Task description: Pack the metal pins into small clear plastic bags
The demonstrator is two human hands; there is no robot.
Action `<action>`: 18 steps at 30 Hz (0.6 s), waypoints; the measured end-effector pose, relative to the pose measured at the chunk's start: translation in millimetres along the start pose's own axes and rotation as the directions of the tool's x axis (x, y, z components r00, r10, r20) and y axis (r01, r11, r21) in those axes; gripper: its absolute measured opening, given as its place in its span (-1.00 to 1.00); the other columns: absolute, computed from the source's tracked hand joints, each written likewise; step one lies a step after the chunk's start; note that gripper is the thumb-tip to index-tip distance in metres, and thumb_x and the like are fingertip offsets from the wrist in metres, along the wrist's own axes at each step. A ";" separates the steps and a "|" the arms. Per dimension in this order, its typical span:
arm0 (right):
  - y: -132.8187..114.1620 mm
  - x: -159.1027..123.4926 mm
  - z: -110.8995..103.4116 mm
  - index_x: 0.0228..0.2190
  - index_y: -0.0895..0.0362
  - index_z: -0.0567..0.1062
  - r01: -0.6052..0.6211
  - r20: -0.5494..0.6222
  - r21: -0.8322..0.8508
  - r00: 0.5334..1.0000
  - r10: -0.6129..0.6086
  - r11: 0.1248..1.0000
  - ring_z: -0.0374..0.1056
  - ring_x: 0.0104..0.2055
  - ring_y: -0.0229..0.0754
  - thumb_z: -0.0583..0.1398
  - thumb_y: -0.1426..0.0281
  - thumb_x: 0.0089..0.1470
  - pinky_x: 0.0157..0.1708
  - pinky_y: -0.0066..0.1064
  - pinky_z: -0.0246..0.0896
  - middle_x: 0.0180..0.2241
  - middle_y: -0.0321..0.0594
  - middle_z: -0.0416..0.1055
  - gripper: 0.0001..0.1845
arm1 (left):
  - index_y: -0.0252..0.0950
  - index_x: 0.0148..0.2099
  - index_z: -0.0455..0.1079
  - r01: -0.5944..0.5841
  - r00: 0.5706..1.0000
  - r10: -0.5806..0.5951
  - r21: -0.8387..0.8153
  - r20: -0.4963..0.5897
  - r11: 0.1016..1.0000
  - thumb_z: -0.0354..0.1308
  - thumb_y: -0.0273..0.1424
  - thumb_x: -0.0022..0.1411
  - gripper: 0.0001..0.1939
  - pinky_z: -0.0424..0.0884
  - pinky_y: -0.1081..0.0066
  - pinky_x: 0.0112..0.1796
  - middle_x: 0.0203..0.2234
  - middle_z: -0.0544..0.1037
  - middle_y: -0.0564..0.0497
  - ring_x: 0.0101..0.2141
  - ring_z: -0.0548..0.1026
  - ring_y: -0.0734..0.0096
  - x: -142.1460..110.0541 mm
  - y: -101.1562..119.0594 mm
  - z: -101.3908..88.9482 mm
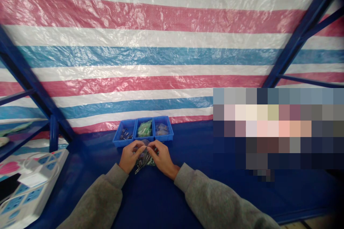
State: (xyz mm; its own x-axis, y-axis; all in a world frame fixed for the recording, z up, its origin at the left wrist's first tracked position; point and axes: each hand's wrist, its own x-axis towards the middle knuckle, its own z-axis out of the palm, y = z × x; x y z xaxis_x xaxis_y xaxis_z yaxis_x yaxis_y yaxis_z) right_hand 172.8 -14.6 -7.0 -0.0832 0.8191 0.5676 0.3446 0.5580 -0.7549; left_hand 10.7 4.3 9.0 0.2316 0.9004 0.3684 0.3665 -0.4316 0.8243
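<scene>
My left hand and my right hand meet over the blue table, thumbs and fingertips pinched together. Between them is a small see-through piece that looks like a clear plastic bag; the fingers hide much of it. Under the hands lies a loose pile of thin dark metal pieces, like screws or pins, with some green bits among them. Just beyond stand three joined blue bins. The left bin has similar metal pieces, the middle bin holds green packets, and the right bin holds clear plastic bags.
A white power strip with a charger and cables lies at the left. Blue metal posts frame the table. A striped plastic sheet hangs behind. A blurred-out area covers the right side.
</scene>
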 end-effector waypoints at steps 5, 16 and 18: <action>-0.7 -0.1 -0.1 -0.39 0.15 0.44 0.003 0.009 0.011 1.000 -0.003 1.000 0.27 -0.45 -0.29 0.09 0.38 0.10 -0.43 -0.49 0.16 -0.45 -0.28 0.38 -0.86 | -0.34 -0.40 0.40 -0.007 1.000 0.008 0.015 -0.020 1.000 0.14 -0.26 0.10 -0.78 0.40 0.47 -0.38 -0.51 0.47 0.03 -0.44 0.43 0.42 -0.4 1.1 -1.7; 0.1 -0.4 0.4 -0.41 0.15 0.43 -0.018 -0.025 0.020 1.000 0.018 1.000 0.28 -0.43 -0.28 0.10 0.37 0.10 -0.40 -0.48 0.17 -0.46 -0.28 0.38 -0.86 | -0.32 -0.25 0.47 -0.032 0.999 0.032 -0.002 0.007 0.999 0.13 -0.30 0.12 -0.78 0.43 0.41 -0.29 -0.33 0.54 -0.05 -0.29 0.49 0.30 -1.1 8.7 -2.1; 0.2 -0.2 0.1 -0.39 0.15 0.43 -0.017 -0.032 0.024 0.999 0.018 1.000 0.28 -0.42 -0.28 0.10 0.37 0.11 -0.40 -0.48 0.17 -0.45 -0.28 0.38 -0.86 | -0.32 -0.23 0.46 -0.029 1.000 0.030 -0.009 0.010 1.000 0.12 -0.30 0.12 -0.77 0.43 0.40 -0.28 -0.31 0.54 -0.06 -0.28 0.49 0.29 -1.4 8.8 -2.8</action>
State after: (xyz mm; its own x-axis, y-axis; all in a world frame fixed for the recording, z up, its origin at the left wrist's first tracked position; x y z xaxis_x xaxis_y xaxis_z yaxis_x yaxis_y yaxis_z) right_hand 172.8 -14.6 -7.3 -0.0474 0.8242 0.5644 0.3237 0.5472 -0.7719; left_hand 11.2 -0.6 16.9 0.2511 0.8866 0.3884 0.3516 -0.4574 0.8168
